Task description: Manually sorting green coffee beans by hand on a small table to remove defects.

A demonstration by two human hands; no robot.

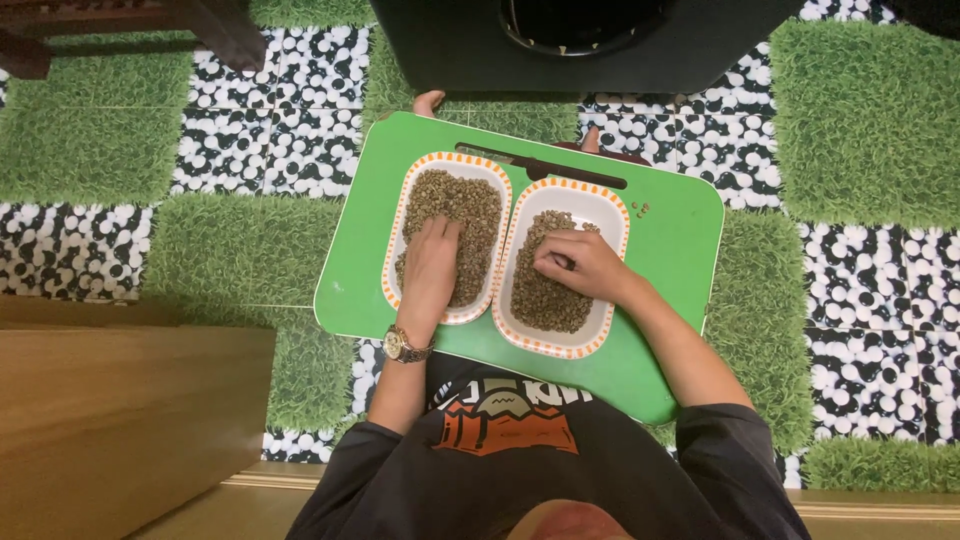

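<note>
While both my hands rest in the grain, I note how it should handle. Small greenish-brown beans or seeds point(455, 200), dry by the look, loose, light singly; I judge they would roll and slip through the fingers, so a scoop or a fingertip pinch suits better than a squeeze. Probably hard, not fragile.

Left hand point(431, 265): lies palm down on the heap in the left white oblong dish with orange-dashed rim point(404, 205), fingers loosely spread over the beans; whether anything is caught under them I cannot tell. Metal wristwatch point(404, 346) at that wrist.

Right hand point(583, 263): in the right matching dish point(620, 215), grip curled, fingertips drawn together at the beans on the heap's left side; looks like pinching a few, though the beans themselves are hidden under the fingers.

Dishes look like smooth, stiff plastic or melamine, and sit side by side, touching or nearly so. Left one is full nearly to the far end; right one bare at its far end.

Both sit on a green rounded lap tabletop point(680, 235), smooth, with a dark slot point(560, 170) at the far edge. A few stray beans point(640, 208) lie right of the dishes.

Floor: squares of artificial grass mat point(870, 120) alternating with black-and-white pebble tiles point(270, 130). A black box point(580, 40) stands far.
</note>
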